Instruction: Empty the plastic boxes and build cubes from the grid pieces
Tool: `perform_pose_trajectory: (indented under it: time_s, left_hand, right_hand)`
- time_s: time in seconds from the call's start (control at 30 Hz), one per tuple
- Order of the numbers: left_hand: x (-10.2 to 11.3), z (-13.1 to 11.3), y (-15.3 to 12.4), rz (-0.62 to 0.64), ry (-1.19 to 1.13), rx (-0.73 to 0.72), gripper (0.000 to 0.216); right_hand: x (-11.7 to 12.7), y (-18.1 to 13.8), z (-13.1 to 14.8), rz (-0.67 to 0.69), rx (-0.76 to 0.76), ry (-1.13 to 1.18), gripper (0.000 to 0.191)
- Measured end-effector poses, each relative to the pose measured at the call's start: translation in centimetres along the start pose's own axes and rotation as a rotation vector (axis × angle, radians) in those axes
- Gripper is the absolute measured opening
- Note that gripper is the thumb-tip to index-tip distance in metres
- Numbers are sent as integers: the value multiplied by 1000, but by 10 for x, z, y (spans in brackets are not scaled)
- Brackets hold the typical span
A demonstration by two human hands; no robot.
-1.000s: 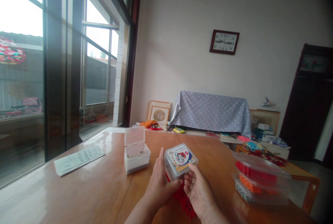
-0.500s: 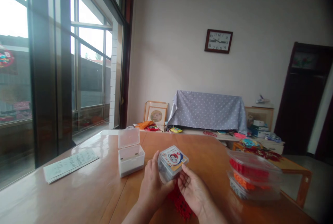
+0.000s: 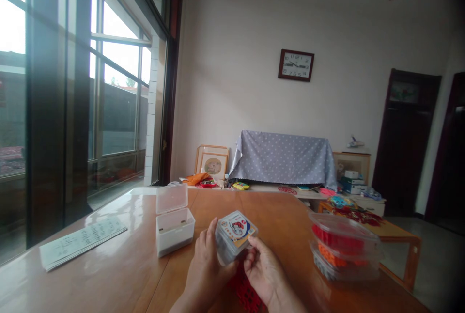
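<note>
A small clear plastic box (image 3: 237, 229) with a printed label on its lid is held tilted above the table. My left hand (image 3: 207, 259) is wrapped round its left side and underside. At its right corner, my right hand (image 3: 263, 267) pinches the lid edge with thumb and curled fingers. The lid looks closed; the contents are hard to make out. Below my hands lies a red lattice-like piece (image 3: 249, 296), partly hidden by them. Left of the held box stands a white translucent box (image 3: 175, 235) with its lid raised.
Sheets of written paper (image 3: 83, 241) lie at the left of the wooden table (image 3: 134, 274). Stacked clear containers (image 3: 343, 245) with red, orange and grey pieces stand at the right. Beyond the far edge are a cloth-covered object (image 3: 283, 158) and framed pictures (image 3: 213, 163).
The view has swung slightly right and up, so things appear shifted left. Both hands keep their hold on the labelled box, which looks much the same.
</note>
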State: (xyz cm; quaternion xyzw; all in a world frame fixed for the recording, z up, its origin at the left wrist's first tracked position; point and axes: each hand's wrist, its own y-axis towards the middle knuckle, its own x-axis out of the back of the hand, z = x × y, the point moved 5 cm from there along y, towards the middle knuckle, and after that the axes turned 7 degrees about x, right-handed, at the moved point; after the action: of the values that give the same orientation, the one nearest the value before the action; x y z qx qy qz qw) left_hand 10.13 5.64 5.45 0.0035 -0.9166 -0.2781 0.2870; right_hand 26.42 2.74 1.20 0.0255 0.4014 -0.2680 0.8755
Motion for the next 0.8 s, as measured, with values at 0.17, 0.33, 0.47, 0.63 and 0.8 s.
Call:
perform_pose_trajectory:
  time_s: [0.17,0.33,0.47,0.63,0.8]
  left_hand:
    - [-4,3,0,-5,8,-22,99]
    - [-5,8,-1,-52,7,-56,110]
    - [-7,11,-3,-40,-1,-89,107]
    - [-10,13,-4,-34,-26,-121,103]
    - [-10,16,-4,16,-33,-80,108]
  right_hand:
    - [0,-3,2,-53,-41,63,22]
    - [-1,-2,9,0,-20,-16,27]
    - [1,0,19,32,81,-132,33]
    - [0,-2,21,39,55,-130,29]
    - [-3,-4,20,35,-21,-9,20]
